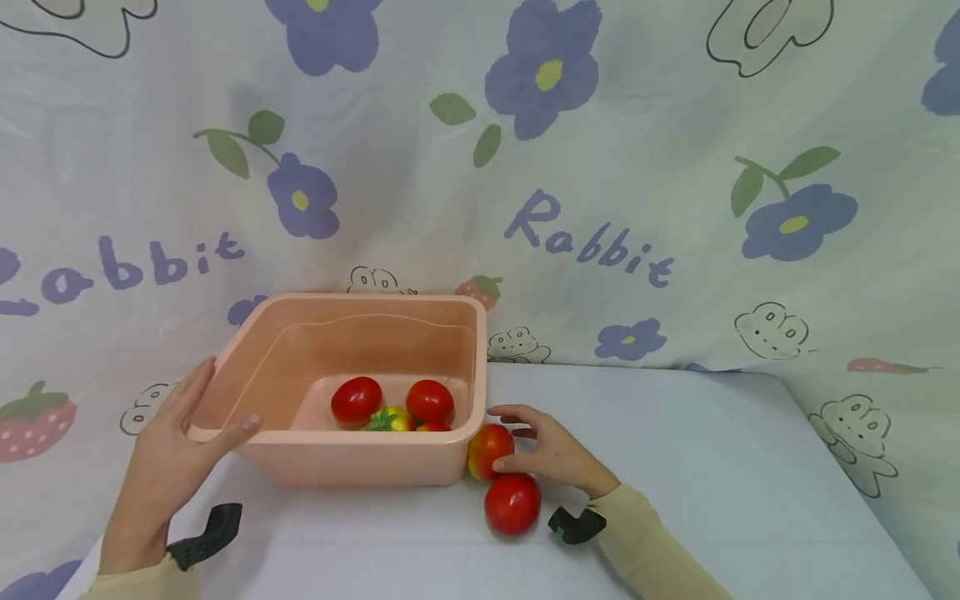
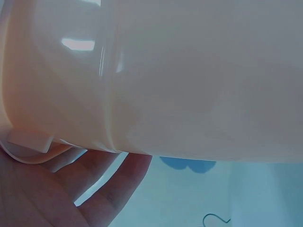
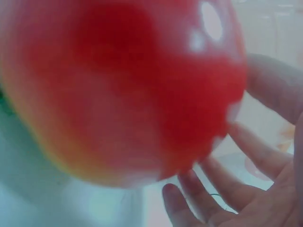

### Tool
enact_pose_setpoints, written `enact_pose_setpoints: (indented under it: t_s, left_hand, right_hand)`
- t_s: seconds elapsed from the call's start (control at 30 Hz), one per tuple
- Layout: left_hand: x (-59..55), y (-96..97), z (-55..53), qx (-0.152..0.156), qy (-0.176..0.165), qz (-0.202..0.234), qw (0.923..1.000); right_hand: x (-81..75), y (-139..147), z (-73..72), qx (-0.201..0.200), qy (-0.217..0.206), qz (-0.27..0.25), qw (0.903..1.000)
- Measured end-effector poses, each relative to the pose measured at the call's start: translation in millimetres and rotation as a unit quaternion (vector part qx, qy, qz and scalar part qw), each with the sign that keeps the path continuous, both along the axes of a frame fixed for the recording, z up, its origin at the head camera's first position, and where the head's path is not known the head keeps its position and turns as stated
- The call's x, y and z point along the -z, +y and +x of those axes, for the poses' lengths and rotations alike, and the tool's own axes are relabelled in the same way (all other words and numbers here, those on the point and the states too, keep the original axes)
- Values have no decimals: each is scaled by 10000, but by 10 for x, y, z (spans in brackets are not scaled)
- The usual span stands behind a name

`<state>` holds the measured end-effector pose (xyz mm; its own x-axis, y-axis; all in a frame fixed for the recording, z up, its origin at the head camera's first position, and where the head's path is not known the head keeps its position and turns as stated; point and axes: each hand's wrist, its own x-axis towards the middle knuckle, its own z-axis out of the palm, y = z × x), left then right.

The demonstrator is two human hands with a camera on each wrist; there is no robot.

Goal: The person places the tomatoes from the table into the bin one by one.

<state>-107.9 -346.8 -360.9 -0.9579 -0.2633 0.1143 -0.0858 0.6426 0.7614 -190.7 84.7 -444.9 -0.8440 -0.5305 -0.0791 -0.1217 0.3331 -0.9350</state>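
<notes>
A pink plastic bin (image 1: 352,460) stands at the middle left. My left hand (image 1: 168,454) grips its front left corner, thumb over the rim, fingers along the outer wall. In the left wrist view those fingers (image 2: 106,189) lie against the bin wall (image 2: 189,85). My right hand (image 1: 551,454) reaches around a red-and-yellow tomato (image 1: 489,452) beside the bin's right wall. Its fingers are spread, with the thumb tip over the tomato; firm contact cannot be told. A red tomato (image 1: 513,505) sits just in front. A large tomato (image 3: 128,94) hides some fingertips in the right wrist view.
Inside the bin lie red tomatoes (image 1: 357,401) (image 1: 430,402) and a yellow one with a green top (image 1: 392,418); another is mostly hidden by the front rim. A white table (image 1: 675,467) extends right. Behind hangs a printed cloth (image 1: 420,200).
</notes>
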Motion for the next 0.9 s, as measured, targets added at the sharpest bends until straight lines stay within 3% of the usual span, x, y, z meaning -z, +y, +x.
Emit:
enact_pose_setpoints:
  t_s: [0.33,0.9]
  left_hand:
    - [1,9,-3,-12,26,-2,10000]
    - [-4,13,1,-72,-126,3,9999]
  right_hand:
    - [70,-31,6,-201,41,172,9996]
    - [27,19,-16,143,326,10,9994]
